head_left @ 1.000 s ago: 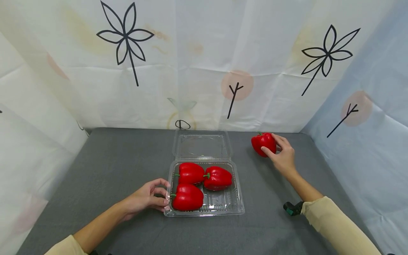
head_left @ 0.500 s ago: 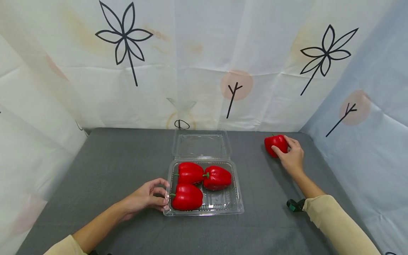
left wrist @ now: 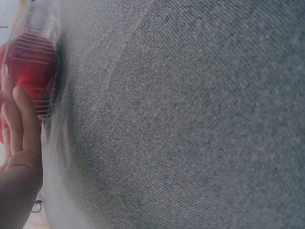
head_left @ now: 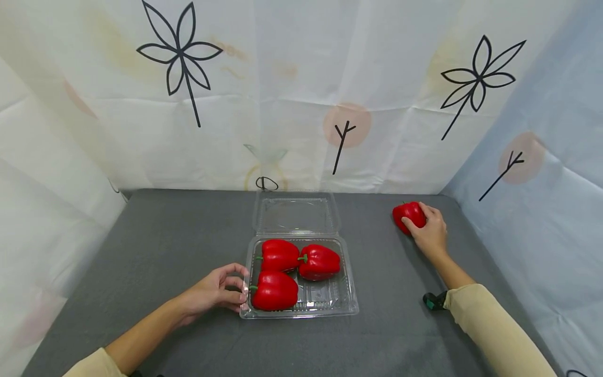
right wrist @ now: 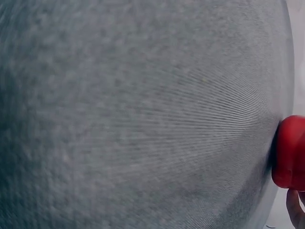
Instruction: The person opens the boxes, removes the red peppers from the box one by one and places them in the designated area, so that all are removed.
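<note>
A hinged clear plastic container [head_left: 330, 308] lies with its lid folded back on the table. Inside are three red bell peppers: one at the back left [head_left: 280, 255], one at the right [head_left: 319, 262] and one at the front left [head_left: 275, 291]. My left hand [head_left: 220, 292] holds the container's left rim, thumb and fingers at its edge; the left wrist view shows the fingers against the ribbed wall [left wrist: 45, 98]. Far to the right, my right hand [head_left: 431, 230] grips another red bell pepper [head_left: 408, 215] between thumb and fingers, at or very near the table surface.
A grey cloth covers the table [head_left: 188, 225]. A pale printed curtain [head_left: 292, 94] stands along the back edge, with more fabric at the left and right sides. The transparent lid [head_left: 297, 213] lies behind the tray, near the back edge.
My right hand has moved the bell pepper rightward, away from the container, and slightly lower. In the last half second it has barely shifted. My left hand has stayed on the rim.
</note>
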A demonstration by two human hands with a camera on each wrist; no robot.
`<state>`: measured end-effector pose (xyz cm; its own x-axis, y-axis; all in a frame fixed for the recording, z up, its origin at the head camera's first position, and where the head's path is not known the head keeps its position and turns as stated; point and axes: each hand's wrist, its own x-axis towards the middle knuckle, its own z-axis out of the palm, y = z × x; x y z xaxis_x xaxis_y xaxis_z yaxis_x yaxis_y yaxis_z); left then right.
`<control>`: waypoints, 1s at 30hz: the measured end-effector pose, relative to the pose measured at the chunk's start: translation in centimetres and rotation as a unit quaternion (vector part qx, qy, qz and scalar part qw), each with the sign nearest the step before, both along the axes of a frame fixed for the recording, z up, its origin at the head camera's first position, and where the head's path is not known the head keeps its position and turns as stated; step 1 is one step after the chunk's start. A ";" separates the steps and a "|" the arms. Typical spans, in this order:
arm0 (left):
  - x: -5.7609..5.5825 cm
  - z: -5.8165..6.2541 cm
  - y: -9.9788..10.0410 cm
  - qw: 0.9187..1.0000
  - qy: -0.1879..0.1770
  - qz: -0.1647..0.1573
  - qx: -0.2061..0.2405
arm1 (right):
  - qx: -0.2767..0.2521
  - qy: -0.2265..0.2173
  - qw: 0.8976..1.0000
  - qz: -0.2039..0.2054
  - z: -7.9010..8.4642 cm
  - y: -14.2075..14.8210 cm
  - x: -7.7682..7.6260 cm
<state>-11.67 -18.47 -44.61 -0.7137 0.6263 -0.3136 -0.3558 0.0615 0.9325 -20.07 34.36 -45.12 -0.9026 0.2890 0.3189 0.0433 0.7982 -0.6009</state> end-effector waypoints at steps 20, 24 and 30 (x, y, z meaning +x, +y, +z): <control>-0.2 0.0 0.0 1.000 -0.012 -0.003 0.007 | 0.021 0.067 0.997 0.043 0.5 -1.6 1.2; -0.2 0.0 -0.1 1.000 -0.010 -0.004 0.005 | 0.023 0.077 0.992 0.094 1.3 -3.1 1.5; -0.2 0.0 0.0 1.000 -0.008 -0.002 0.005 | 0.010 0.043 0.977 0.207 2.6 -5.7 2.5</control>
